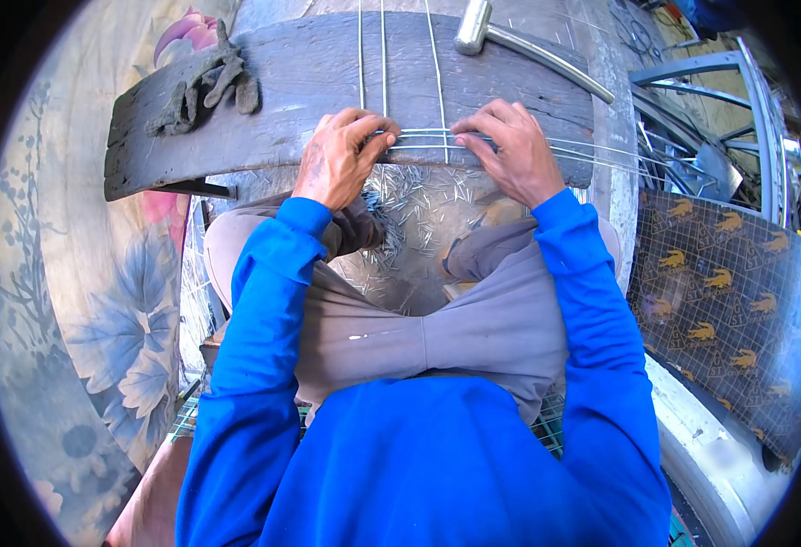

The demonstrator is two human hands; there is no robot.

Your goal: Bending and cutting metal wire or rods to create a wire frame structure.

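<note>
Dark weathered wooden plank counter (309,82) lay crosswise ahead of knees, backing the wirework. Thin silver horizontal wires (423,139) lay on its near edge, long axis left-right, crossing upright wires (383,55). Left hand (338,155) and right hand (508,150), grip pressed together pinching wires, likely to steady crossings. Steel hammer (519,41) and grey gloves (207,84) lay apart.

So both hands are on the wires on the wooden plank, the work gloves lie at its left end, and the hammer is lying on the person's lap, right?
Not quite: in the head view the hammer lies at the plank's far edge, not on the lap. The rest holds: left hand and right hand on the wires, gloves at the left end.
</note>
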